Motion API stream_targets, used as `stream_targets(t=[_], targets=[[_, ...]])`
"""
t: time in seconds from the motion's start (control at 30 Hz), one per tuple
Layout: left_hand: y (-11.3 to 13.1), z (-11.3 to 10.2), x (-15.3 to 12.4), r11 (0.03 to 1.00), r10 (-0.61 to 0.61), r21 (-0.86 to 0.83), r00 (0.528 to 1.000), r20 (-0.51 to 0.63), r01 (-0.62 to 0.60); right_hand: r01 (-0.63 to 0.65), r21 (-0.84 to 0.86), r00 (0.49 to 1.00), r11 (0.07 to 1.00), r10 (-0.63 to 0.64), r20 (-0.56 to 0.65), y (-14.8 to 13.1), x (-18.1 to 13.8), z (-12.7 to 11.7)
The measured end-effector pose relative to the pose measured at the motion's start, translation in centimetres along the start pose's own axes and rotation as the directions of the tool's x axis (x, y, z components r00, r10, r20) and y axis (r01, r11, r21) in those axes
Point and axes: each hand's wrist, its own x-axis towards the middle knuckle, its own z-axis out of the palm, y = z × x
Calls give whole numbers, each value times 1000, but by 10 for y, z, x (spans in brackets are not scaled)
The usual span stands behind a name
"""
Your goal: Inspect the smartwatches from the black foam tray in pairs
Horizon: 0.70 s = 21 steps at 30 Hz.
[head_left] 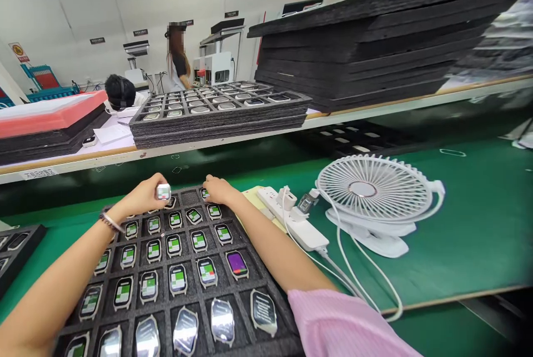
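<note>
While the left hand (pixel 141 197) pinches a small white-cased smartwatch body (pixel 164 191) above the black foam grid tray (pixel 250 282) at 12 o'clock, the right hand (pixel 217 189), fingers curled, touches a watch in the far row, approx 1 o'clock; grip unclear. Best lift straight up w/ edges only, off the screens. White desk fan (pixel 375 190) sits at 3 o'clock.

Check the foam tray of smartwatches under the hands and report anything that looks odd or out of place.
One watch in the foam tray shows a purple screen, while its lit neighbours show green and white. The front-row watches look dark or merely reflective. One pocket at the far end sits empty, beside the left hand, which holds a watch.
</note>
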Motion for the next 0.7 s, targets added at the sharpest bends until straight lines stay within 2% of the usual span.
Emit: stream_targets(t=[0.03,0.07,0.17,0.27,0.37,0.4,0.43,0.47,0.53,0.57,0.63,0.7], targets=[[-4,-5,-12,996,-5,-92,1000,-12,4,-3,17,1000,1000,3,-14,-1,-1,-1],[-8,-8,-25,962,-16,-271,1000,-22,9,-1,40,1000,999,3,-30,-1,-2,-2],[-18,-5,-57,756,-101,-652,994,-39,51,46,148,995,988,-32,-92,-5,-7,-7],[-24,8,-75,579,-217,-810,975,-49,88,180,303,976,936,-133,-170,-18,-15,-11],[-24,23,-76,422,-298,-903,953,-49,85,331,466,943,820,-264,-205,-42,-20,-6],[-24,27,-75,374,-324,-924,945,-48,81,369,574,929,731,-312,-200,-51,-20,-2],[-24,31,-73,332,-353,-940,934,-47,78,375,712,916,594,-354,-187,-59,-20,2],[-25,36,-72,296,-383,-952,923,-46,76,333,847,908,414,-384,-169,-66,-19,8],[-27,44,-70,252,-433,-965,901,-41,77,135,990,910,32,-400,-111,-78,-17,20],[-28,48,-71,243,-450,-967,892,-38,81,35,995,918,-95,-390,-69,-82,-15,25],[-31,55,-74,232,-476,-968,879,-26,97,-74,981,936,-181,-352,5,-87,-14,35],[-33,61,-77,224,-495,-968,869,-12,115,-112,973,945,-203,-324,41,-89,-15,42]])
